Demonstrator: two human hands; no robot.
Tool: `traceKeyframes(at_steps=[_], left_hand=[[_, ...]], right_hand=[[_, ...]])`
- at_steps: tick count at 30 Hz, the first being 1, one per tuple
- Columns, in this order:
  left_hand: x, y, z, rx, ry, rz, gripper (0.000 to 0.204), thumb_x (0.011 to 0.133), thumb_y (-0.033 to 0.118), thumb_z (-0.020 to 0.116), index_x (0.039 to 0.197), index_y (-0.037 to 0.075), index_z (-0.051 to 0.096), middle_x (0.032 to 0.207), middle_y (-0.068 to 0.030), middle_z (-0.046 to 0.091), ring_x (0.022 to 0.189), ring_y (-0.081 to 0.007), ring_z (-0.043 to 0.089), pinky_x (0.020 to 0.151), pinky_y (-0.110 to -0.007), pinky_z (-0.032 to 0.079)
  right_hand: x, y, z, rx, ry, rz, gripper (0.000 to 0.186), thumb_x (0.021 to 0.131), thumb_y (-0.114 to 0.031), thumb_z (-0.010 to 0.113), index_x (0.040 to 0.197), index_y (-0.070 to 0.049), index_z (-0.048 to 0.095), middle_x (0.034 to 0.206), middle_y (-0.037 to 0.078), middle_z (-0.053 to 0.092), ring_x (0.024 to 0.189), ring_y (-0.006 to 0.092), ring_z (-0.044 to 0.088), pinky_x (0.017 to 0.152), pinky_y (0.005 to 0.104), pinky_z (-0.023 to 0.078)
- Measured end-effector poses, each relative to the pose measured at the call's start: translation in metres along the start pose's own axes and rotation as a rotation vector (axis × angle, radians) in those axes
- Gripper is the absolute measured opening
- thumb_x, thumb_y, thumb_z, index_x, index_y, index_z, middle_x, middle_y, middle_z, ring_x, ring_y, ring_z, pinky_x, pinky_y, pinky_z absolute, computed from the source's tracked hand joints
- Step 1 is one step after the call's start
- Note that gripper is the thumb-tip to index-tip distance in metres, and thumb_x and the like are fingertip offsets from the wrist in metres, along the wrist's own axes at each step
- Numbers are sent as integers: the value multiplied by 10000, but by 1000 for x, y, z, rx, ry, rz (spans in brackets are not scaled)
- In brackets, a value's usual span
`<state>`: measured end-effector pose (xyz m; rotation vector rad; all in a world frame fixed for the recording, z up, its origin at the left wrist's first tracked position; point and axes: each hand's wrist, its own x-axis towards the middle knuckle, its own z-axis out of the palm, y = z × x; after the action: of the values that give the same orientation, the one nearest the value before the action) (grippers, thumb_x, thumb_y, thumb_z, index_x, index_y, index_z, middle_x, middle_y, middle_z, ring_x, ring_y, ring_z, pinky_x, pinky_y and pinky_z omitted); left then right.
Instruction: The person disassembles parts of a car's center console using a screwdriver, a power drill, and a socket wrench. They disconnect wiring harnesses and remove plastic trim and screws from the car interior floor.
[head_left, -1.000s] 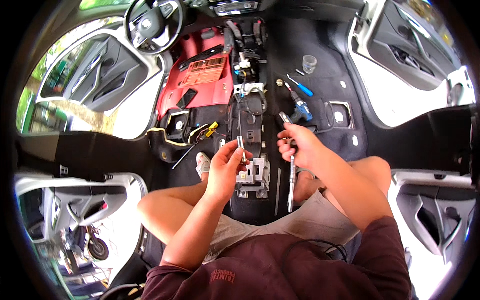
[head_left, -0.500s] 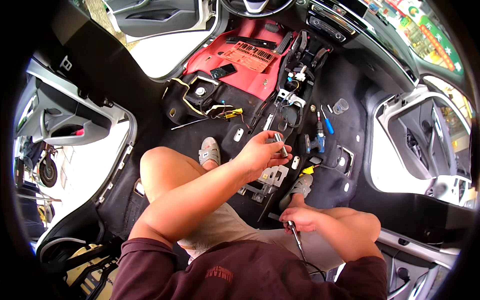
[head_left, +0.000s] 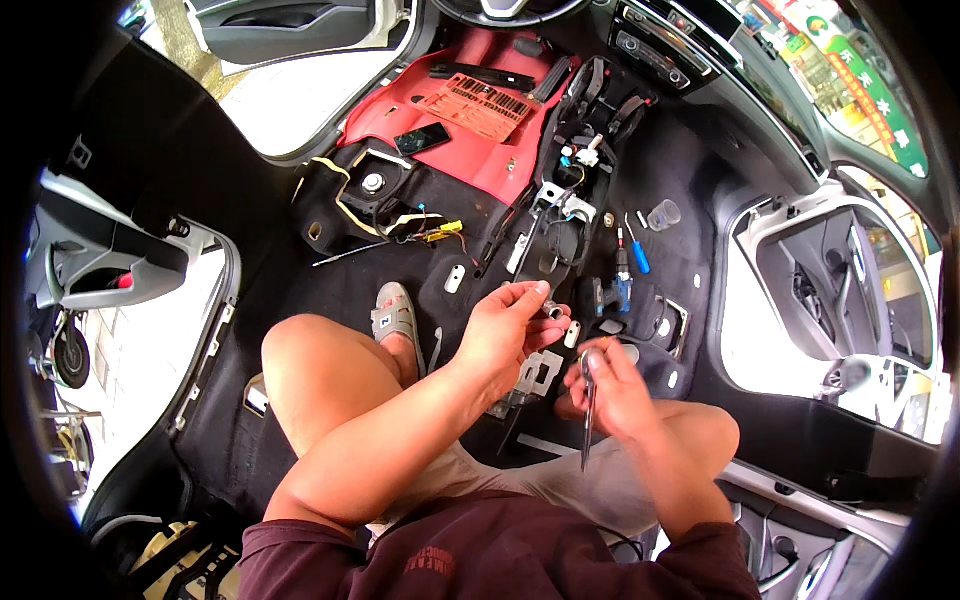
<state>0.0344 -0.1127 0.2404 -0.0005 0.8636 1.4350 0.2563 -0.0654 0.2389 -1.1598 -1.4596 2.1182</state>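
My left hand (head_left: 508,330) is in the middle, closed around a short shiny metal socket (head_left: 552,311), its hollow end facing toward my right hand. In my right hand (head_left: 615,393), just to the right, is a ratchet wrench (head_left: 588,412), its head between thumb and fingers and its handle hanging downward. A small gap separates the two hands. Below them on the floor lies a grey metal bracket (head_left: 540,372), partly covered by my left hand.
I sit in a stripped car interior with black carpet. Ahead are a red floor section (head_left: 375,122), an orange tool tray (head_left: 482,108) and a phone (head_left: 422,139). To the right lie a blue cordless drill (head_left: 623,285), a blue-handled screwdriver (head_left: 640,257) and a clear cup (head_left: 664,214).
My right hand has risen from beside my right leg with the ratchet and come close to my left hand. The socket has turned in my left hand, which has shifted slightly nearer me.
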Motion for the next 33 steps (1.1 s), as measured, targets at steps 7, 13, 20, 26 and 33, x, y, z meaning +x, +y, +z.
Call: traceKeyframes(at_steps=[7, 13, 20, 26, 33], left_hand=[[11, -4, 3, -41, 15, -62, 217, 1035, 278, 707, 1084, 75, 648, 1028, -76, 738, 805, -117, 686, 704, -222, 579], [29, -12, 16, 4, 0, -72, 206, 997, 270, 763, 1051, 98, 663, 916, -8, 708, 767, -106, 650, 654, -234, 531], [50, -8, 22, 279, 44, -91, 157, 1039, 233, 702, 1029, 96, 627, 898, -35, 711, 767, -132, 680, 672, -262, 554], [67, -16, 15, 267, -136, -170, 140, 1049, 186, 684, 1051, 46, 686, 908, -50, 739, 798, -120, 717, 650, -232, 569], [93, -23, 10, 144, -223, -189, 109, 1058, 151, 657, 1060, 44, 677, 974, -78, 752, 827, -139, 733, 739, -256, 630]], right_hand=[[18, -57, 13, -307, -280, -485, 298, 1042, -20, 607, 1299, -42, 457, 1100, 113, 713, 824, 125, 637, 790, 301, 537], [44, -62, -5, -618, -275, -581, 365, 945, -26, 717, 1203, -45, 458, 694, 69, 484, 583, 191, 516, 576, 346, 412], [62, -71, -43, -554, -250, -430, 313, 977, -70, 709, 1190, -35, 483, 681, 62, 570, 594, 148, 559, 586, 314, 445], [71, -76, -71, -129, -374, -66, 285, 1067, -215, 623, 1294, -69, 532, 686, 60, 632, 546, 99, 585, 510, 241, 417], [94, -54, -80, 157, -379, -15, 463, 1096, -472, 542, 1361, -93, 524, 643, 57, 602, 441, 95, 541, 409, 220, 391]])
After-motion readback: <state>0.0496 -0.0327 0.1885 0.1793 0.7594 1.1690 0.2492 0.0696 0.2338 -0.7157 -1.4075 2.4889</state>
